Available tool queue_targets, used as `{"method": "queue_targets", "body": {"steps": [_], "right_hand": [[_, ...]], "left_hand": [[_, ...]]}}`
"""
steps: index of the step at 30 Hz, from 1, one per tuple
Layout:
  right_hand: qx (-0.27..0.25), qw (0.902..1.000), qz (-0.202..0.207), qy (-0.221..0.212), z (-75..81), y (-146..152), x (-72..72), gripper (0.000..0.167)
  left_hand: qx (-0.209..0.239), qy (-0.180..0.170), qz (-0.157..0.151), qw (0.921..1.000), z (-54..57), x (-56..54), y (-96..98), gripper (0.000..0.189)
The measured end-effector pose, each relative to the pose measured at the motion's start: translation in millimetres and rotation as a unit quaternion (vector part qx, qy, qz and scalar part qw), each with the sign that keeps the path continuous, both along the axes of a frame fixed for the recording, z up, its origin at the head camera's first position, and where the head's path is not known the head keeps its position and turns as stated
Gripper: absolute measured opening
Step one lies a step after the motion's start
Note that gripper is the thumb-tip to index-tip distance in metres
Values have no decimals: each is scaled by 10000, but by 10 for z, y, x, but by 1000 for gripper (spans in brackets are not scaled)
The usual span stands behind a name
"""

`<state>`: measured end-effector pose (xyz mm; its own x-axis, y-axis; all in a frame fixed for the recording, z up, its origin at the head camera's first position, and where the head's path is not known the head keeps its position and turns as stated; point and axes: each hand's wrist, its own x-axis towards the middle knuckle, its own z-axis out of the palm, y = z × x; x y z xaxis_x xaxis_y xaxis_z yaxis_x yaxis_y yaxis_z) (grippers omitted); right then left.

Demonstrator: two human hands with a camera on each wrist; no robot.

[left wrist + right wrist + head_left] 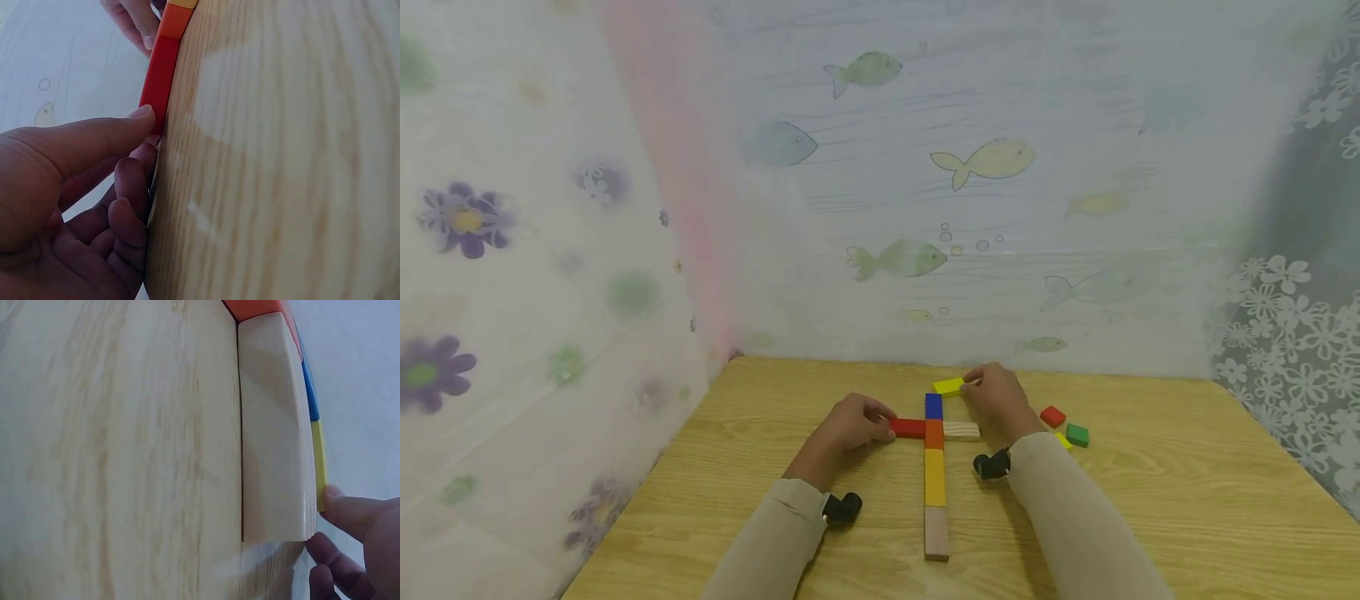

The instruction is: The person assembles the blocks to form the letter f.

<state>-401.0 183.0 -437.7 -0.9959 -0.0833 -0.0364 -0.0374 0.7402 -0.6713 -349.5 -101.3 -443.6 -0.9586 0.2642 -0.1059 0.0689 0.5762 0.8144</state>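
Note:
Wooden blocks form a cross on the table. My left hand pinches the outer end of the red block, thumb on top in the left wrist view; the block's other end meets the orange block. My right hand holds the right end of a yellow block between thumb and fingers. That block lies crosswise at the far end of the blue block. A plain wooden block extends right from the orange one. Toward me run an amber block and a pale brown block.
Right of my right hand lie a loose red block, a green block and a yellow piece partly hidden by the sleeve. A fish-printed curtain hangs along the back edge of the wood-grain table.

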Motion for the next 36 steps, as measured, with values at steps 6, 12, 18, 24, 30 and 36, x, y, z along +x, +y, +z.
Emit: {"method": "queue_targets", "body": {"steps": [6,12,18,24,30,36], "right_hand": [[33,9999,88,76,-5,4,5,33],[-47,9999,138,69,9,3,30,33],[65,9999,108,100,14,4,13,33],[201,9997,137,92,20,35,-5,34],[462,9979,302,330,90,85,22,36],[888,9926,469,687,127,150,19,38]], "left_hand": [[2,-2,9,10000,8,6,1,25],[26,-24,-12,10000,3,1,-2,23],[16,-41,25,10000,7,12,-2,24],[-17,-16,-4,10000,14,17,5,25],[8,-8,-23,10000,9,12,6,25],[7,42,-13,10000,0,13,-5,26]]}}
